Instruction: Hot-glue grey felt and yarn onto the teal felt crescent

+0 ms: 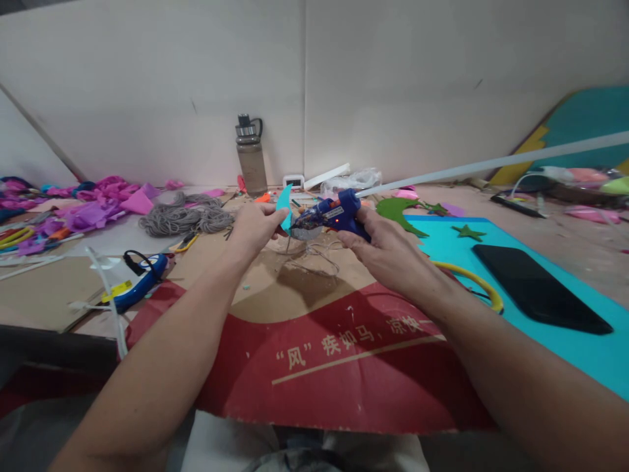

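Observation:
Between the fingertips of my left hand (258, 226) is a turquoise crescent-shaped cutout (284, 204), held upright. My right hand (381, 242) is wrapped round the handle of a blue hot glue gun (339, 211), with a small red light glowing on its side. A long white glue stick (472, 164) sticks out of the gun's back, up to the right. The gun's nozzle points left and meets or almost touches the crescent; I cannot tell which. Below both hands, thin tangled string (319, 259) lies on a red and brown cardboard sheet (314, 393).
A water bottle (252, 160) stands at the back wall. Grey yarn (184, 215) and pink and purple scraps (105, 200) lie left, near a blue and white power strip (135, 285). On the right, a black phone (538, 288) and green star (468, 233) rest on a turquoise sheet (584, 364).

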Tool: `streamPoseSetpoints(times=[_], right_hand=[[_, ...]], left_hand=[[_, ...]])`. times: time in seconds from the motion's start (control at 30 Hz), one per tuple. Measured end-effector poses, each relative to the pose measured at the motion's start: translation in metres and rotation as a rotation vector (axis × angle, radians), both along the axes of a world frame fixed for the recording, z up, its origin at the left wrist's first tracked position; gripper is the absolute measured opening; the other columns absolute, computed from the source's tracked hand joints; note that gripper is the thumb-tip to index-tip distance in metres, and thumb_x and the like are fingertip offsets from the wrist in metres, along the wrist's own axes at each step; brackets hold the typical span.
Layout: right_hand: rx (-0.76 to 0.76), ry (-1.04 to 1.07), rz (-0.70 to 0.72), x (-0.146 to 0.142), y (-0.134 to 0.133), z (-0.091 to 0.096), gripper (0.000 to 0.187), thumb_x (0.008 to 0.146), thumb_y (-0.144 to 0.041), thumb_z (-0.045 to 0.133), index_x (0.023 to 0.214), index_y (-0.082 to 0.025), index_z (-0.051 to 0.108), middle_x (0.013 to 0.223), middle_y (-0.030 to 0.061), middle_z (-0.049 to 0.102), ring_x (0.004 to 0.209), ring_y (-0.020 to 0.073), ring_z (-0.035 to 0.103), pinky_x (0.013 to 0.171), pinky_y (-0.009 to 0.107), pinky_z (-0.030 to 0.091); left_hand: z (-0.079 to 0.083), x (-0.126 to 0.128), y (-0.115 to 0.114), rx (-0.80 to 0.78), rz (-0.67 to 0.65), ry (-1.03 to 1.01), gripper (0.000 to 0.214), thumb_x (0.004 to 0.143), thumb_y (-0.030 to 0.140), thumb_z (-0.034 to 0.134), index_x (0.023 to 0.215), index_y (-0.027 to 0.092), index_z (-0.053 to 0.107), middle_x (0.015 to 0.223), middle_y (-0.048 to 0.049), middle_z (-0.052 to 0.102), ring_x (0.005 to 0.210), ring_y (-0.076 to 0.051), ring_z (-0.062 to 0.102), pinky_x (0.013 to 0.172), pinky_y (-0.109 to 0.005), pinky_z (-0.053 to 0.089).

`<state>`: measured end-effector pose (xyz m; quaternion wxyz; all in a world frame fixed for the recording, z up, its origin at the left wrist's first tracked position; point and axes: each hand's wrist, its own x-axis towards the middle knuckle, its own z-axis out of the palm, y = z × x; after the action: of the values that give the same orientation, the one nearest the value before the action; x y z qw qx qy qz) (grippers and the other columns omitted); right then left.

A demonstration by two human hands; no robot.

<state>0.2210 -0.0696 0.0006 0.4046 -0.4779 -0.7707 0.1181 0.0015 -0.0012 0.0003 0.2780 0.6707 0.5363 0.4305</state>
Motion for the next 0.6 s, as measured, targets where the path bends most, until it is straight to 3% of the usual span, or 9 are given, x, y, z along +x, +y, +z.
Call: streamPoseSetpoints(times=[0.23, 0.6], right_hand=[[0.002, -0.015, -0.003, 0.0009, -0.0006, -0.0003, 0.043, 0.089, -0.037, 0.05, 0.127, -0.019, 0.057, 0.115, 0.0109, 0.068, 0.101, 0.0291, 0.063, 0.085, 0.042, 0.049], [-0.027, -0.02, -0.093, 0.0024, -0.0007, 0.0026, 0.034, 0.088, -0.038, 0.051, 0.112, -0.018, 0.061, 0.09, 0.0094, 0.068, 0.075, 0.0234, 0.061, 0.069, 0.036, 0.046]], left_hand=[[0.0003, -0.0004, 0.0005, 0.01, -0.006, 0.005, 0.025, 0.075, 0.031, 0.057, 0.063, 0.013, 0.07, 0.049, -0.0008, 0.062, 0.042, -0.008, 0.053, 0.046, -0.018, 0.043], [0.0017, 0.002, -0.0031, -0.001, -0.036, 0.059, 0.026, 0.077, 0.033, 0.056, 0.064, 0.014, 0.07, 0.052, -0.0011, 0.063, 0.045, -0.009, 0.055, 0.048, -0.019, 0.045]])
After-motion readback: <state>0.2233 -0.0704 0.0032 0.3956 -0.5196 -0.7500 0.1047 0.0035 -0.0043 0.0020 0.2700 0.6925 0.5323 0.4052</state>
